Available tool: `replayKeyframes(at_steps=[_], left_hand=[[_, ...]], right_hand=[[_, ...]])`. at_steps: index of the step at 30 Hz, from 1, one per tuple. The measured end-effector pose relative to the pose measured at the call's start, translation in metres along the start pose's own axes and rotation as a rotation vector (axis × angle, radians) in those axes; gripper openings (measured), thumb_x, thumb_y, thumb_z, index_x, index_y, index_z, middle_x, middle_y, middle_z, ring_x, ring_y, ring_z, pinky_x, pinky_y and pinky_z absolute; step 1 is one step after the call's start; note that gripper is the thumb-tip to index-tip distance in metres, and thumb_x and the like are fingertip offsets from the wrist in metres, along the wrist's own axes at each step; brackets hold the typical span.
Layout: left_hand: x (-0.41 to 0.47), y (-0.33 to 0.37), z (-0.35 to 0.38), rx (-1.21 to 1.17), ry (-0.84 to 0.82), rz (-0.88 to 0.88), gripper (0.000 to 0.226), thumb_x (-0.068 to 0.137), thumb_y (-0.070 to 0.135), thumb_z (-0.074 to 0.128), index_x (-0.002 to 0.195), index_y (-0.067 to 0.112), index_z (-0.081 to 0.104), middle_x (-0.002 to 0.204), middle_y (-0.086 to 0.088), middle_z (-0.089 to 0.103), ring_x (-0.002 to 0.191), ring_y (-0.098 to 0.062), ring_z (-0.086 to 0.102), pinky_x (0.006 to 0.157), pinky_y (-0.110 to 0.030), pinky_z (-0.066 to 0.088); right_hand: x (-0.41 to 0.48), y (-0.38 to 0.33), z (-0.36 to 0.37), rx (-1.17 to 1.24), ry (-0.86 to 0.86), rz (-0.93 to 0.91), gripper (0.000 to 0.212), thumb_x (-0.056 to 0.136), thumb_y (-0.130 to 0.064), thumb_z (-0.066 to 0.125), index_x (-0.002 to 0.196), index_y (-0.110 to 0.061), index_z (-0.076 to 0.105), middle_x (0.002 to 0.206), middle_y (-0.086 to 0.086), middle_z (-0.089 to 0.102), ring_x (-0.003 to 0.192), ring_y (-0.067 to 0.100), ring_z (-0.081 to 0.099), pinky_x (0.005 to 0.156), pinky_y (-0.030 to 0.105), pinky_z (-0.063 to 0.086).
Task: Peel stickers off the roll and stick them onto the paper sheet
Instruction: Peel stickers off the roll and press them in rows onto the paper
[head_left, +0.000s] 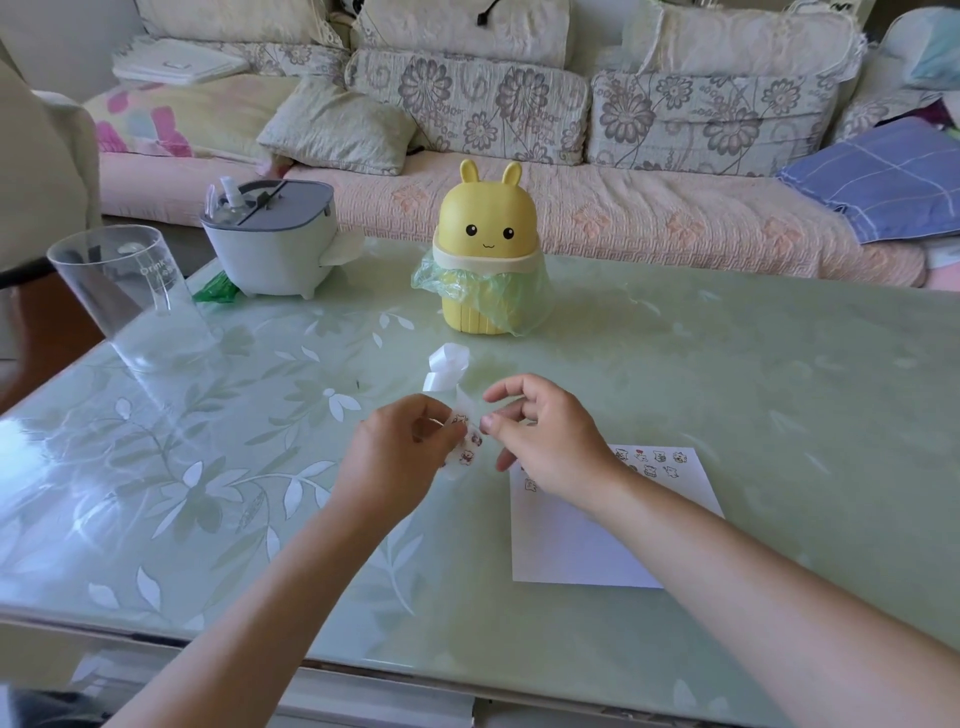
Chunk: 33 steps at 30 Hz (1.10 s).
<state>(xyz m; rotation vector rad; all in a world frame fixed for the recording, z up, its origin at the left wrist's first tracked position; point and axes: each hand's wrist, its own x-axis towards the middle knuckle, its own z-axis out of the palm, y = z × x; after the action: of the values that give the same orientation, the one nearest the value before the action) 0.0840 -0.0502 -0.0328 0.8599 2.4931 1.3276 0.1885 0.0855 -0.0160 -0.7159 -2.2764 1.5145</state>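
Note:
My left hand (402, 449) grips a sticker roll strip (467, 447) printed with small cartoon figures, held above the table. Its empty white backing (447, 366) curls away toward the far side. My right hand (540, 436) pinches at the strip's edge with thumb and forefinger, right beside my left fingers. A white paper sheet (571, 540) lies flat to the right, partly under my right wrist. Several small stickers (657, 460) sit in rows along its far edge.
A yellow bunny-shaped bin (485, 249) with a green bag liner stands behind the hands. A grey tissue box (272, 244) and a clear plastic cup (130, 291) sit at the far left. The green glass table (779, 389) ends at a near edge; a sofa lies beyond.

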Motion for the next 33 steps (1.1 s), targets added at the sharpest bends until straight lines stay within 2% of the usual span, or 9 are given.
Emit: replayKeyframes(at_steps=[4,8,11,15,17,20,23,28,33], left_hand=[[-0.005,0.005,-0.001,-0.146,-0.05,-0.031,0.015,0.084,0.03,0.074,0.074,0.022,0.067,0.068,0.011,0.071,0.062,-0.007,0.066,0.064,-0.028,0.051],[-0.009,0.007,-0.001,-0.228,-0.072,-0.051,0.017,0.082,0.033,0.075,0.071,0.022,0.068,0.067,0.006,0.069,0.067,-0.023,0.065,0.06,-0.032,0.046],[-0.008,0.007,-0.001,-0.261,-0.08,-0.063,0.017,0.08,0.032,0.077,0.07,0.022,0.068,0.058,0.01,0.062,0.058,-0.011,0.059,0.06,-0.029,0.044],[-0.008,0.01,-0.002,-0.276,-0.103,-0.08,0.018,0.081,0.037,0.076,0.072,0.023,0.07,0.062,0.007,0.064,0.056,-0.01,0.056,0.054,-0.022,0.04],[-0.008,0.013,-0.002,-0.27,-0.113,-0.11,0.022,0.086,0.041,0.067,0.075,0.023,0.072,0.067,0.008,0.066,0.059,-0.007,0.054,0.053,-0.021,0.038],[-0.008,0.016,-0.003,-0.339,-0.12,-0.173,0.029,0.094,0.037,0.055,0.08,0.022,0.074,0.077,0.007,0.073,0.064,-0.009,0.058,0.065,-0.027,0.044],[-0.007,0.015,-0.003,-0.361,-0.1,-0.212,0.026,0.092,0.031,0.057,0.08,0.019,0.075,0.078,0.004,0.074,0.062,-0.007,0.058,0.069,-0.028,0.045],[-0.008,0.014,-0.001,-0.371,-0.09,-0.216,0.023,0.089,0.028,0.06,0.078,0.016,0.076,0.08,-0.001,0.073,0.063,-0.007,0.058,0.068,-0.027,0.044],[-0.008,0.016,-0.001,-0.397,-0.09,-0.237,0.022,0.086,0.024,0.06,0.074,0.014,0.075,0.074,0.002,0.071,0.066,-0.009,0.059,0.069,-0.027,0.043]], right_hand=[[0.0,0.0,0.004,-0.006,-0.01,-0.056,0.016,0.094,-0.016,0.064,0.096,-0.031,0.062,0.084,-0.006,0.069,0.063,0.023,0.071,0.045,0.017,0.038],[0.001,0.002,0.008,-0.011,-0.011,-0.082,0.018,0.093,-0.015,0.066,0.092,-0.033,0.065,0.084,-0.006,0.071,0.058,0.019,0.069,0.056,0.023,0.048],[0.001,0.003,0.009,0.047,-0.006,-0.076,0.015,0.092,-0.012,0.067,0.091,-0.027,0.067,0.083,-0.002,0.073,0.054,0.019,0.067,0.053,0.021,0.046],[0.001,0.003,0.006,0.043,0.031,-0.079,0.012,0.091,-0.012,0.069,0.087,-0.023,0.071,0.077,-0.005,0.07,0.052,0.016,0.061,0.045,0.014,0.039],[0.003,0.004,0.004,-0.027,0.035,-0.122,0.014,0.091,-0.015,0.071,0.084,-0.028,0.073,0.072,-0.01,0.067,0.051,0.013,0.058,0.047,0.015,0.04],[0.003,0.006,0.003,-0.106,0.007,-0.18,0.015,0.089,-0.02,0.073,0.084,-0.034,0.073,0.073,-0.017,0.067,0.055,0.012,0.055,0.054,0.019,0.045],[0.003,0.007,0.003,-0.123,-0.007,-0.203,0.016,0.086,-0.019,0.076,0.086,-0.035,0.073,0.074,-0.021,0.067,0.054,0.011,0.052,0.058,0.021,0.045],[0.001,0.006,0.003,-0.218,0.06,-0.239,0.015,0.083,-0.02,0.078,0.086,-0.034,0.075,0.066,-0.033,0.06,0.049,0.005,0.046,0.056,0.014,0.037],[-0.001,0.01,0.006,-0.313,0.158,-0.378,0.013,0.081,-0.025,0.081,0.089,-0.035,0.078,0.079,-0.024,0.068,0.053,0.009,0.048,0.057,0.018,0.037]])
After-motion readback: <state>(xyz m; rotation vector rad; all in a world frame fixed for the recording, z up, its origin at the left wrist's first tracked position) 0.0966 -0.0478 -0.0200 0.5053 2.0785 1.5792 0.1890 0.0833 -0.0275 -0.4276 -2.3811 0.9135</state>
